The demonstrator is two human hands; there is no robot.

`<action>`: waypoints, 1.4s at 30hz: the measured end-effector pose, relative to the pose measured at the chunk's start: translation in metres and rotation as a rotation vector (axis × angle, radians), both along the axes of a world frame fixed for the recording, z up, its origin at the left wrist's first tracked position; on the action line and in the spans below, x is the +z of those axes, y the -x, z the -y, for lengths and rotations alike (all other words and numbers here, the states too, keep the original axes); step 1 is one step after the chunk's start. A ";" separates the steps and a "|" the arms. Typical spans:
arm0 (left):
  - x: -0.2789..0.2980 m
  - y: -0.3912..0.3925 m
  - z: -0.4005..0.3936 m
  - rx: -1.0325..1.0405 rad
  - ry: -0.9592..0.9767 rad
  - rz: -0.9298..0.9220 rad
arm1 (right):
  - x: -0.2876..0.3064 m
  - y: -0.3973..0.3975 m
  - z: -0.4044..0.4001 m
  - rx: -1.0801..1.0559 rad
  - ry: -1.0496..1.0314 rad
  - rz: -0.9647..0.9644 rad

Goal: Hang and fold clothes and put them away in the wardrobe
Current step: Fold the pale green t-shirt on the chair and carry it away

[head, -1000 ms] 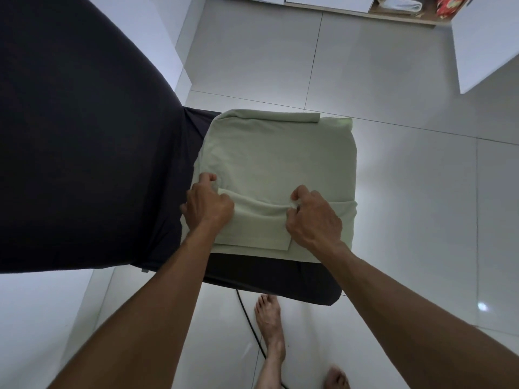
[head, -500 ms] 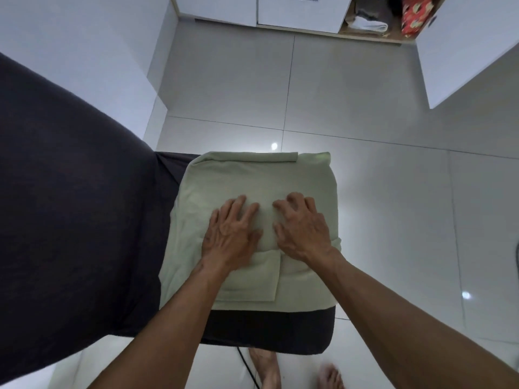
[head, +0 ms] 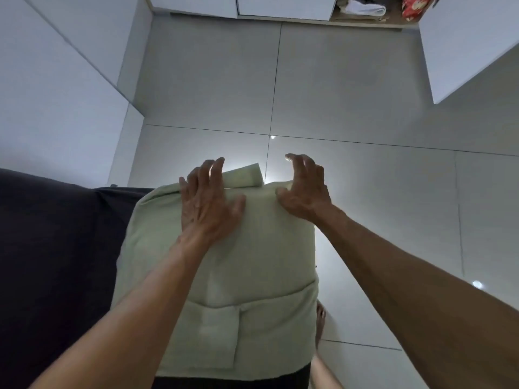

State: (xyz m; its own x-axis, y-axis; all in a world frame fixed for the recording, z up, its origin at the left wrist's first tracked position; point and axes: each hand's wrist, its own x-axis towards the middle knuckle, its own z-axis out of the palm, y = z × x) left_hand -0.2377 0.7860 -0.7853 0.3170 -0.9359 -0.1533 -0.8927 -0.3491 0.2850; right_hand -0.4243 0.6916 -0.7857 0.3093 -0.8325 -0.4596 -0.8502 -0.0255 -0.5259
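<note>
A dark cloth-covered surface (head: 50, 248) is seen filling the left side, with its corner carrying the pale green folded garment (head: 224, 276), which is laid flat near the centre of the view. A smaller folded flap (head: 216, 335) is seen on the garment's near part. The left hand (head: 207, 203) is laid palm down on the far part of the garment, fingers straight and spread, fingertips reaching the far edge beside a strip of the same fabric (head: 244, 176) that sticks out past it. Just to the right, the right hand (head: 306, 189) is placed at the garment's far right corner, thumb pressed on the fabric edge, fingers curled and raised above the floor; whether fabric is pinched cannot be told. A bare foot (head: 320, 321) is partly seen beside the garment's right edge. Pale floor tiles (head: 365, 220) are seen beyond and to the right. At the top right, an open wardrobe (head: 365, 19) is shown, with folded white cloth (head: 362, 8) and a red patterned item (head: 412, 8) inside, and a white door (head: 466, 43) swung open.
</note>
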 end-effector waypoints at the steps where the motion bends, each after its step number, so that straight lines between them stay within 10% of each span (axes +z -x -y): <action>1: -0.001 0.000 0.018 0.019 -0.134 -0.039 | -0.004 0.003 0.019 -0.002 -0.164 0.013; 5: -0.003 0.003 0.074 0.012 -0.607 -0.146 | -0.014 0.015 0.063 0.125 -0.473 0.024; 10: -0.007 0.011 0.092 0.039 -0.389 0.120 | -0.021 0.027 0.088 0.152 -0.379 0.253; 14: 0.001 0.052 0.109 -0.030 -0.605 -0.489 | -0.020 0.035 0.097 0.236 -0.536 0.212; 18: -0.002 0.064 0.120 -0.015 -0.629 -0.608 | -0.021 0.050 0.105 0.333 -0.605 0.065; 28: 0.034 0.058 0.113 -0.260 -0.526 -0.382 | -0.014 0.083 0.081 0.355 -0.331 0.016; 42: 0.100 0.068 0.026 -0.461 -0.353 0.441 | 0.019 0.122 -0.052 0.037 0.330 -0.249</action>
State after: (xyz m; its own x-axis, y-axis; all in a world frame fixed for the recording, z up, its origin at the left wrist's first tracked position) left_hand -0.3061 0.7597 -0.6853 0.0044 -0.9077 -0.4197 -0.9771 0.0854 -0.1950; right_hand -0.5462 0.7431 -0.7667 0.2550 -0.9381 -0.2345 -0.9458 -0.1915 -0.2624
